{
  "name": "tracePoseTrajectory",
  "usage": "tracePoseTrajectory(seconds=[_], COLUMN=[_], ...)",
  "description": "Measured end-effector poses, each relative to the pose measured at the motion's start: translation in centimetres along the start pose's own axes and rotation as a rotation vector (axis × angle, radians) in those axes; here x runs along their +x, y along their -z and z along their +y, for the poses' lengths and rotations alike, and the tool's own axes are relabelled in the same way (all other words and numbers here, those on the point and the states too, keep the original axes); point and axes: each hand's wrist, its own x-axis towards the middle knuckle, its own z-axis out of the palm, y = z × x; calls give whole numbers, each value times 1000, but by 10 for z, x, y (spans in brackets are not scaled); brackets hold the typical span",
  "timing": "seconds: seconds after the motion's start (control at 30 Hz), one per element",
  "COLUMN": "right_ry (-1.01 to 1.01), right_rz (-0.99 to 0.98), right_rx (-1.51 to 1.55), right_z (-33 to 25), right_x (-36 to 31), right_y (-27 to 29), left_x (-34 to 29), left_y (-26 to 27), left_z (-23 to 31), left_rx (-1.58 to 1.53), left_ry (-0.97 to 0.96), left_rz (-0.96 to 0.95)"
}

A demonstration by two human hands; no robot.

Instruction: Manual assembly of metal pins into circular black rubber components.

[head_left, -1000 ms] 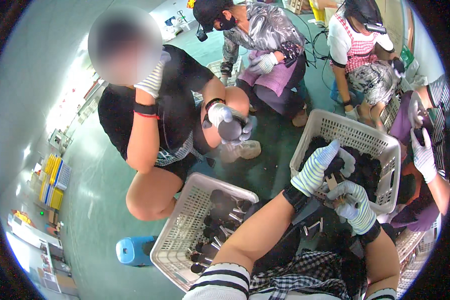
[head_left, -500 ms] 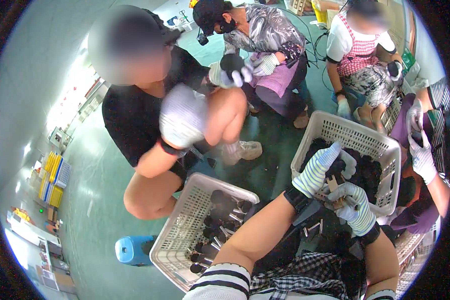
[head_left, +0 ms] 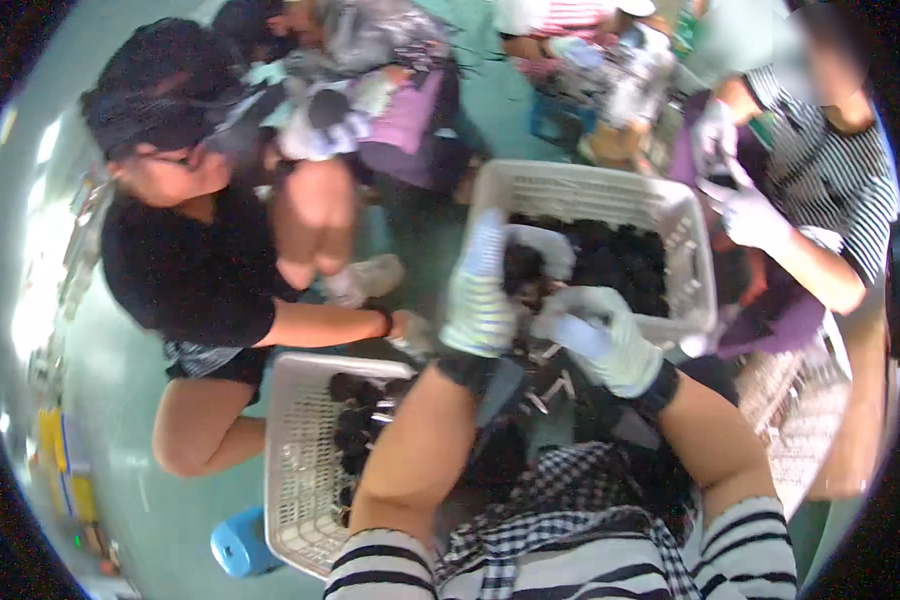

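Both my hands wear white striped gloves and meet over the near edge of a crate of dark pieces. My left hand (head_left: pixel 475 290) is closed round a dark, rounded mushroom (head_left: pixel 523 268), whose outline is blurred. Close beside it on the right, my right hand (head_left: pixel 610 338) has its fingers curled in a pinch near the mushroom's lower end; what lies between them is too smeared to name. Below the hands, several pale stem-like sticks (head_left: pixel 548 392) lie on a dark surface over my lap.
A white crate (head_left: pixel 695 250) with a dark heap stands ahead. Another white crate (head_left: pixel 295 460), holding dark-capped mushrooms with pale stems, is at left beside a blue stool (head_left: pixel 242 543). Gloved people sit left, ahead and right; one person's hand (head_left: pixel 415 335) is near the left crate.
My view has swung right, so the crates and my hands appear further left. The person at left has lowered an arm toward the left crate. My hands stay together around the mushroom.
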Motion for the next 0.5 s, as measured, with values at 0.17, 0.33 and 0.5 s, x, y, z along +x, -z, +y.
tracePoseTrajectory(seconds=[0.17, 0.33, 0.5], right_ry=[-170, -149, -195], right_rz=[-25, -44, -23], right_rx=[205, 263, 418], right_z=[-2, 13, 8], right_x=[5, 2, 0], right_y=[3, 4, 5], left_x=[4, -3, -3], left_y=[-6, -6, -4], left_z=[-7, -12, -15], left_rx=[-42, 51, 173], left_ry=[-76, -76, -57], left_rz=[-59, -82, -98])
